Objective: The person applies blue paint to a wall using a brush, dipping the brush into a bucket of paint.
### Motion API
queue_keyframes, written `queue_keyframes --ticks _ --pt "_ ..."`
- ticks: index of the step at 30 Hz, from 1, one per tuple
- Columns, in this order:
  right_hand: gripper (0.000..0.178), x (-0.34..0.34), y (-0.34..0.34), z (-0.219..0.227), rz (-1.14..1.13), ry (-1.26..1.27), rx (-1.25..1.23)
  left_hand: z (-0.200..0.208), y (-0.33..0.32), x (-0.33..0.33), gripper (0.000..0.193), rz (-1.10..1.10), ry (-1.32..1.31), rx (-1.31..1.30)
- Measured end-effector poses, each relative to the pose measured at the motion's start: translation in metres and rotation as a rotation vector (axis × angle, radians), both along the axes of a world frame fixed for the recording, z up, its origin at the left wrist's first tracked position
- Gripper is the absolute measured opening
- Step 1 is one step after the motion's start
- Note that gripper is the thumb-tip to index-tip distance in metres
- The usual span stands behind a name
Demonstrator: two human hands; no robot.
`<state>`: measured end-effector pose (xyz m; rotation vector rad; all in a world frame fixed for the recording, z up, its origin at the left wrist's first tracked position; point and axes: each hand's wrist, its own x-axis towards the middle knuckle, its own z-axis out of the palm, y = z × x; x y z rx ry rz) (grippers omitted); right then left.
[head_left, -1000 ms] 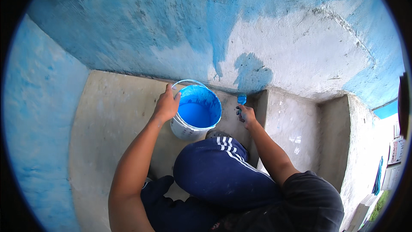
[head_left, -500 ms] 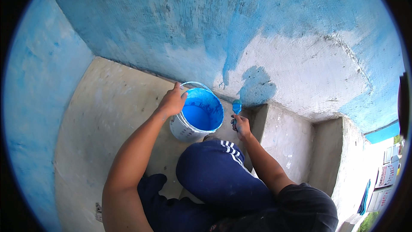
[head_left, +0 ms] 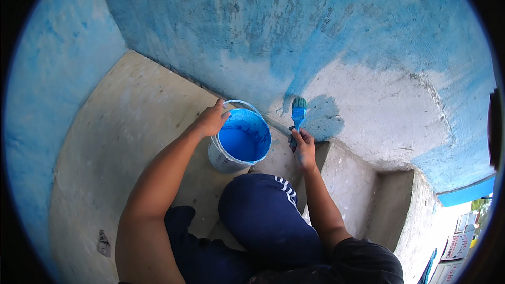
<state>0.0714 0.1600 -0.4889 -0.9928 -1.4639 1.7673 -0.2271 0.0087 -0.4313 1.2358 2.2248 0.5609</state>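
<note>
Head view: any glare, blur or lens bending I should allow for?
In the head view, the white patch at lower right looks washed out; the concrete floor's left edge bows and the picture's corners are black; also in the head view, the paintbrush and paint bucket look fairly sharp.

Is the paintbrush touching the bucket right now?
Apart. The head view shows a clear gap between the paintbrush, held in the right hand, and the rim of the bucket.
</note>
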Motion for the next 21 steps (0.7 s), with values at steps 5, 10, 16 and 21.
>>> queue_keyframes --ticks 5,10,16,21 --pt "0.024 -0.017 0.013 -0.062 -0.028 0.028 -0.167 -0.027 -0.019 -0.025 0.049 -0.028 0.025 0.044" --pt "0.024 -0.012 0.009 -0.114 -0.161 -0.192 -0.307 -0.028 -0.038 -0.032 0.056 -0.025 -0.02 0.021" --pt "0.023 -0.032 0.015 -0.1 -0.079 -0.207 -0.304 -0.02 -0.039 -0.028 0.055 -0.011 -0.041 -0.035" --pt "0.032 -0.073 0.011 -0.061 0.132 -0.088 -0.011 -0.028 -0.045 -0.036 0.056 -0.01 -0.043 -0.022"
